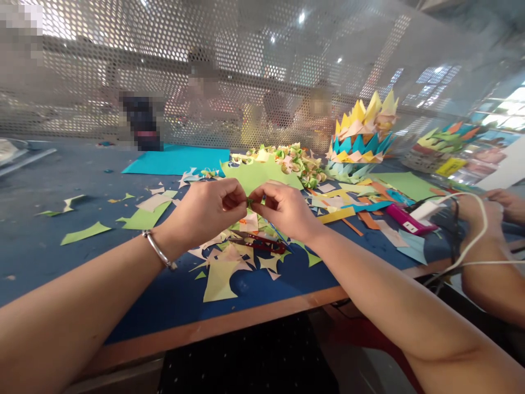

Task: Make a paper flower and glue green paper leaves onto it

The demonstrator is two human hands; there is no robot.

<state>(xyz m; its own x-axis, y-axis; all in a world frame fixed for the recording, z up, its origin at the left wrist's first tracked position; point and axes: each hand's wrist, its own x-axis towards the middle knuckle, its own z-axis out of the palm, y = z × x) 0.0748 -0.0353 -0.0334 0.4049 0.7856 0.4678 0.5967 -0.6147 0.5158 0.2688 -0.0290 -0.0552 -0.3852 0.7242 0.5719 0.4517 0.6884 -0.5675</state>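
Note:
My left hand (211, 202) and my right hand (283, 208) meet above the middle of the table, fingertips pinched together. Between them is a small green paper piece (249, 202), mostly hidden by the fingers. A large light-green paper sheet (262, 174) with a scalloped edge lies just behind my hands. Below them, red-handled scissors (266, 243) lie among paper scraps (219, 279). The slim blue stick (281, 236) rests beside my right wrist. Farther back is a heap of small folded paper flowers (301, 161) in green, cream and pink.
A bright blue sheet (180, 160) lies at the back left. Tiered paper crowns (361, 142) stand back right, near a magenta power strip (410, 220) with a white cable (484, 219). Another person's hands (479, 213) are at the far right. A perforated screen (246, 71) rises behind the table.

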